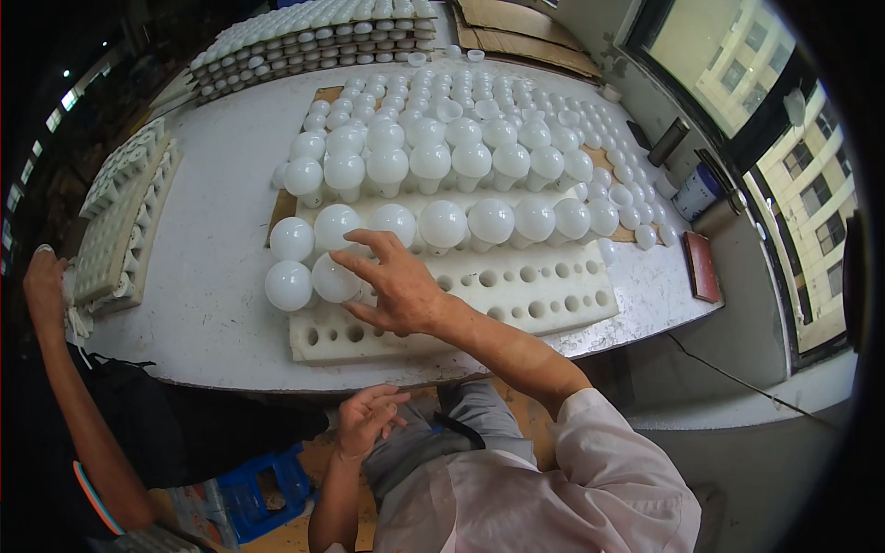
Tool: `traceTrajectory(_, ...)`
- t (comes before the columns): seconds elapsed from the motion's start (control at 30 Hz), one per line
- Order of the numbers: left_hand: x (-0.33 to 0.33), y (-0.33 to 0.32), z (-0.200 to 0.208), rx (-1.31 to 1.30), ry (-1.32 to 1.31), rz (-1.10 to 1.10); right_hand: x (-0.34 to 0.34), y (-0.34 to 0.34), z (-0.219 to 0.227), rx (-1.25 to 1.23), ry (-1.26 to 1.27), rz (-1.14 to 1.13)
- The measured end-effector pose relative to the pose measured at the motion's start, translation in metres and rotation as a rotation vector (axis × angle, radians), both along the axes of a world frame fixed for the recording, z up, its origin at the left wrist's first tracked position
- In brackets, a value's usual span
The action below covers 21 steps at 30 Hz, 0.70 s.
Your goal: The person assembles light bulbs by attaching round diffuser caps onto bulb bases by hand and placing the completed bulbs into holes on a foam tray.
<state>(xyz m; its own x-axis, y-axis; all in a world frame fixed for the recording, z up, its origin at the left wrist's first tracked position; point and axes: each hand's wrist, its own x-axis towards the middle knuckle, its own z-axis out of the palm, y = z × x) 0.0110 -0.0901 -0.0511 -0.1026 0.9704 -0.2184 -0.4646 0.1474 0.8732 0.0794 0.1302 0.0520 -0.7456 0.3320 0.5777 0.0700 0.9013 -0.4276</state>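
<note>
Ten bulbs [442, 225] show on the front foam block [553, 300]: two in the near row, eight behind. Sixteen bulbs [471, 159] sit on the next block [407, 197], in two rows of eight. The small cups [622, 195] behind are too many to count. There is one red book [702, 265]. Hands make three: left hand [369, 419], right hand [392, 284], a co-worker's hand [44, 286].

Red notebook [702, 266] near window [761, 129]; stacked cardboard [525, 39] beyond.

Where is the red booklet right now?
In the head view, the red booklet is at the right edge of the table, right of the front foam block.
</note>
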Motion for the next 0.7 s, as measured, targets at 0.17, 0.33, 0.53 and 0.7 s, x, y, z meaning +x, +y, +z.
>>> traceTrajectory(0.17, -0.007, -0.009, -0.005, -0.051, 0.073, 0.217, 0.064, -0.005, 0.015, -0.061, 0.162, -0.097)
traceTrajectory(0.33, -0.016, -0.026, -0.011, -0.138, 0.187, 0.344, 0.196, 0.044, 0.0, 0.216, 0.574, -0.56)
traceTrajectory(0.53, -0.016, -0.018, -0.016, -0.251, 0.269, 0.302, 0.364, 0.151, -0.062, -0.229, 0.072, -1.155)
traceTrajectory(0.7, -0.02, -0.008, -0.015, -0.176, 0.331, 0.469, 0.345, 0.177, -0.091, -0.307, -0.485, -1.081)
